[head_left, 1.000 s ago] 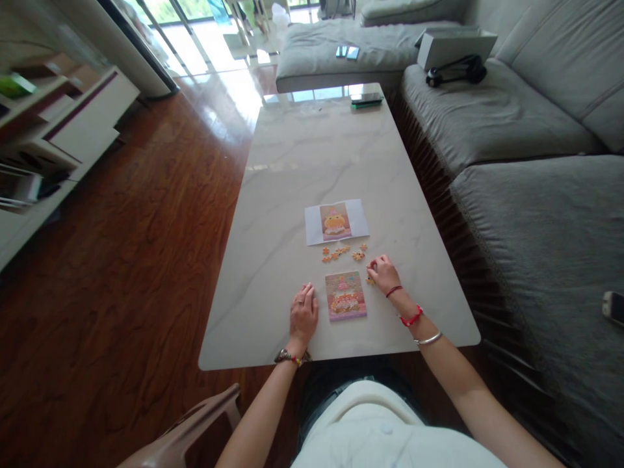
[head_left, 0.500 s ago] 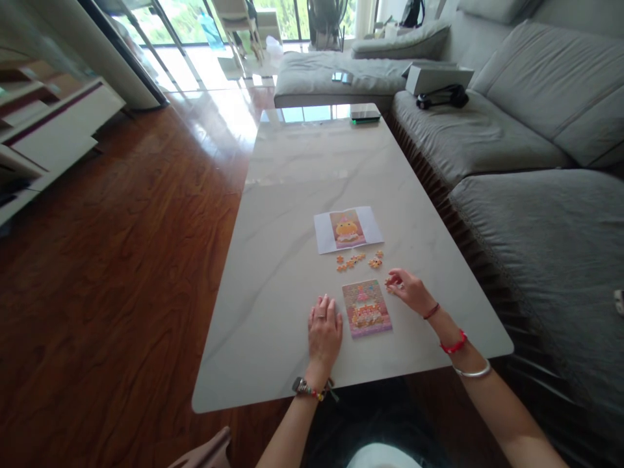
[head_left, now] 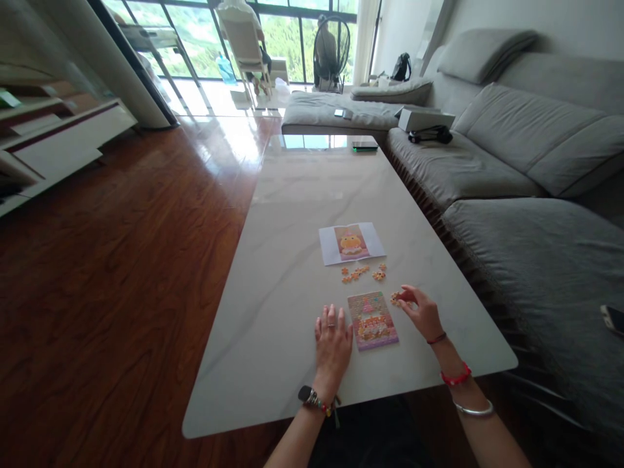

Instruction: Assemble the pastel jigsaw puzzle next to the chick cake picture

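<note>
My left hand (head_left: 334, 341) lies flat on the table, fingers stretched out, at the left edge of a partly filled jigsaw puzzle (head_left: 374, 325). To the right of the puzzle's upper corner, my right hand (head_left: 423, 313) pinches a small orange puzzle piece (head_left: 394, 298) between thumb and fingertips, low over the tabletop. Loose orange pieces (head_left: 355, 273) lie in a row beyond the puzzle, with a small cluster (head_left: 379, 272) to their right. Behind them is a folded white sheet (head_left: 329, 249) bearing a printed picture of a yellow-orange figure.
The white marble-patterned table (head_left: 273, 286) has a dark flat device (head_left: 364, 146) at its far end. A grey sofa (head_left: 531, 247) runs along the right, holding a white box (head_left: 425, 119) and a phone (head_left: 613, 318). In the background a person sits on a chair (head_left: 242, 39) near a fan (head_left: 331, 49).
The view has tilted up, showing more of the windows. My right hand's fingers now show a puzzle piece at their tips; my left hand stays flat beside the puzzle.
</note>
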`<state>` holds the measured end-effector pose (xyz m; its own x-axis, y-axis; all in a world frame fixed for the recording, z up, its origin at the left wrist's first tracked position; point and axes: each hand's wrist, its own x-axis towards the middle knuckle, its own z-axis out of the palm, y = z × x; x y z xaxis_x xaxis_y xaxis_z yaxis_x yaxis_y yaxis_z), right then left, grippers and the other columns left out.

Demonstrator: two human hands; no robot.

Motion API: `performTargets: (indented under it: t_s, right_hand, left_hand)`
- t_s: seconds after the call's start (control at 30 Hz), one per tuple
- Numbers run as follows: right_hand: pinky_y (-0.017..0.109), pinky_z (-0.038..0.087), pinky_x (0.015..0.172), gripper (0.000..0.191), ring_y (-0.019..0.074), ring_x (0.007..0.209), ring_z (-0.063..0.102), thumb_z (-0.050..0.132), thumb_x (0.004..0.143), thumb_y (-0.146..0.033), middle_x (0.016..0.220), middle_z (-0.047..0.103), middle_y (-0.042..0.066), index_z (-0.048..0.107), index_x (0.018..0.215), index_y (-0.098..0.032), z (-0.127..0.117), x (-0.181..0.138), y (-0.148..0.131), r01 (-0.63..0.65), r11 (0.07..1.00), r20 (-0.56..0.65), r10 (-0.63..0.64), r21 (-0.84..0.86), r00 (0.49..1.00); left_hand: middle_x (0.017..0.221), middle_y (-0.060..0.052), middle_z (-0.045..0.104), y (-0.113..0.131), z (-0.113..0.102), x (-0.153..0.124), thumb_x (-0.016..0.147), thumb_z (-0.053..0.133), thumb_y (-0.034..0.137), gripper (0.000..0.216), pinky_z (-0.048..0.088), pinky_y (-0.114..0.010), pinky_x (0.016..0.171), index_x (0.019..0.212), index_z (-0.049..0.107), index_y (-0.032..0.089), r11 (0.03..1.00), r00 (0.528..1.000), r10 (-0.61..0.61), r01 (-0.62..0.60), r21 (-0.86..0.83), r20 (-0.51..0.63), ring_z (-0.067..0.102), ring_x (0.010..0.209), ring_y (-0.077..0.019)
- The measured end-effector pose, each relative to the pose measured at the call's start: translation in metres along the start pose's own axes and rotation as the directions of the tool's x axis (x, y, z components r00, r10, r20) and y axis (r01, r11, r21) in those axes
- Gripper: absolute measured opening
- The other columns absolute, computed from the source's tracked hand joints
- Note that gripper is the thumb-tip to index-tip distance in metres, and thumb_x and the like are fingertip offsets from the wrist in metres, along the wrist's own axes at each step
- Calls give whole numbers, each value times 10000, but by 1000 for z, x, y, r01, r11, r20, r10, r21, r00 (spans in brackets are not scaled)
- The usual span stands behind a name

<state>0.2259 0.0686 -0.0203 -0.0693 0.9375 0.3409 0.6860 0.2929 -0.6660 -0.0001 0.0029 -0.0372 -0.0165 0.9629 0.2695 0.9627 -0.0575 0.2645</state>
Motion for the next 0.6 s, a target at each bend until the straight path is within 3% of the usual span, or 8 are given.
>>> performTargets:
  t_s: [0.6]
  right_hand:
    - [334,505,719,260,161,760,605,501,732,-256,862,626,55,523,981,-184,-10,-1,25,-8,979,2,8,204,1000]
  left_hand:
    - [1207,-97,464,-7,9,1,827,345,287,354,303,-392,946,1139,447,155,1000,999,16,-16,7,-44,354,1172,-219]
